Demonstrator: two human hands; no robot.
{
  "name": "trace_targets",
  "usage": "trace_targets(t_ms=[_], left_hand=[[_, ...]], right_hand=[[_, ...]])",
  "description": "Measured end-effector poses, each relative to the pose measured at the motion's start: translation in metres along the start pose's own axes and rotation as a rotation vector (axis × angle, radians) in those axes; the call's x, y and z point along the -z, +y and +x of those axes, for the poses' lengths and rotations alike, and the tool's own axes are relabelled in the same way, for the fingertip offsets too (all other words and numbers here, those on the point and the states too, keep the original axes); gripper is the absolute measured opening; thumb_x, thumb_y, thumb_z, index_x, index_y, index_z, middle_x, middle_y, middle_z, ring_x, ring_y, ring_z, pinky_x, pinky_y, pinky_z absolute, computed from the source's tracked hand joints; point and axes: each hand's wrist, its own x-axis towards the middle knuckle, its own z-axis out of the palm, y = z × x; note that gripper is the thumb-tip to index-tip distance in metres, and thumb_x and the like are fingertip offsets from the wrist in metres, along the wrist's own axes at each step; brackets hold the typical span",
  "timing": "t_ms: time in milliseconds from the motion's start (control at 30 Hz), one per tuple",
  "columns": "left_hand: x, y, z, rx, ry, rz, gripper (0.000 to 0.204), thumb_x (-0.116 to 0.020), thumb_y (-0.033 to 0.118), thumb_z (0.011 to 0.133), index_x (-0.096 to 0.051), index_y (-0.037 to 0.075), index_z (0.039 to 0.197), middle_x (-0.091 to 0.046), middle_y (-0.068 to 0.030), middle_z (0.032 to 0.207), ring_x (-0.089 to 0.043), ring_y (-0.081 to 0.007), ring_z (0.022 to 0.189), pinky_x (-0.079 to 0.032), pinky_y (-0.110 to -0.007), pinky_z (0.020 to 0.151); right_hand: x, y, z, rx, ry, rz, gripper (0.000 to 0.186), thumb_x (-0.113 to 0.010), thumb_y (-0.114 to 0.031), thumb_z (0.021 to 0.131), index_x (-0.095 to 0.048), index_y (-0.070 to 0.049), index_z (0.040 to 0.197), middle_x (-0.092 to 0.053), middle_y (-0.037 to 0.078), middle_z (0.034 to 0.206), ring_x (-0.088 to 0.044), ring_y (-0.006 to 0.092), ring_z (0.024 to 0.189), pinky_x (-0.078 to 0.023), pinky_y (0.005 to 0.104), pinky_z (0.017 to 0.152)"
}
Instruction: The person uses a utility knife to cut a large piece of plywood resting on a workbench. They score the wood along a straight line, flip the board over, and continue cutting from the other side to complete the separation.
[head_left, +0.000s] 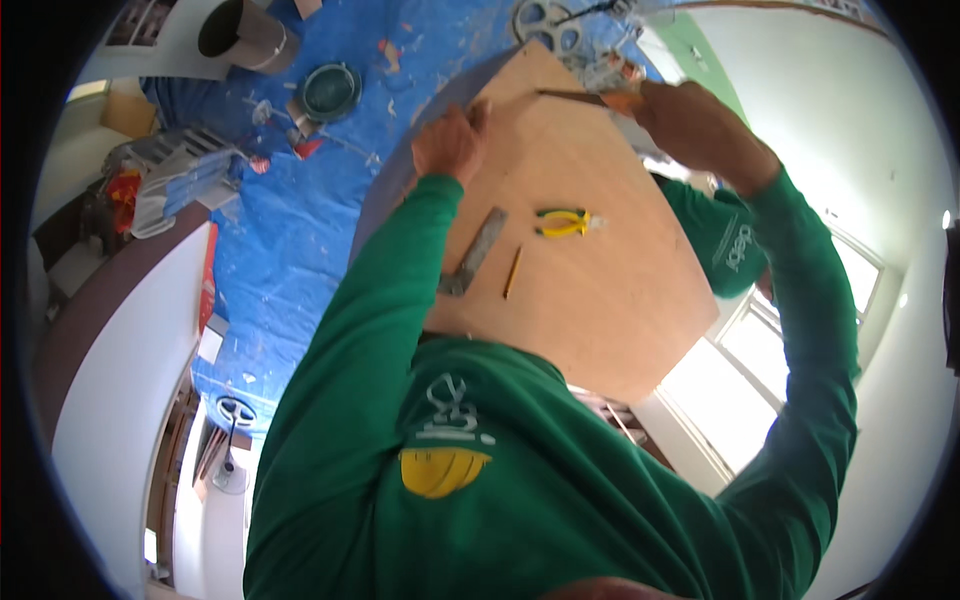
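A large tan wooden board point(600, 280) spreads out in front of me. My left hand point(450, 143) is closed at its far left part, fingers curled; what they hold, if anything, is too small to make out. My right hand point(695, 125) is wrapped round the orange handle of a narrow dark-bladed tool point(575, 96), which points left over the board's far end. On the board lie yellow-handled pliers point(563, 223), a yellow pencil point(513, 273) and a worn grey try square point(482, 252), all apart from my hands.
Beyond the board's right edge a co-worker in a green shirt point(712, 235) is partly hidden. Blue sheeting point(290, 220) covers the floor at left, with a dark green bucket point(331, 92), a grey bin point(250, 38) and scraps on it. A grey wheel-like reel point(548, 28) stands at the far end.
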Motion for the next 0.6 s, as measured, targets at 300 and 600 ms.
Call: trace_targets(t_ms=[300,600], left_hand=[[0.000,0.009,0.014,-0.035,-0.082,-0.001,0.067,-0.046,0.064,0.110,-0.072,0.005,0.095,-0.078,-0.0255,0.087,-0.078,-0.0448,0.084,-0.063,-0.056,0.075],[0.004,0.006,0.026,-0.036,-0.004,-0.005,0.068,-0.043,0.064,0.111,-0.072,0.002,0.103,-0.078,-0.0262,0.094,-0.077,-0.0465,0.093,-0.061,-0.056,0.082]], right_hand=[[-0.111,-0.018,0.104,-0.107,0.085,0.081,0.021,-0.066,-0.018,0.098,-0.079,-0.002,0.100,-0.077,0.021,0.092,-0.078,0.0381,0.091,-0.062,0.0510,0.075],[-0.026,0.002,-0.004,-0.130,0.114,0.164,0.019,-0.064,-0.017,0.100,-0.081,-0.008,0.101,-0.073,0.016,0.083,-0.076,0.0376,0.078,-0.058,0.0545,0.068]])
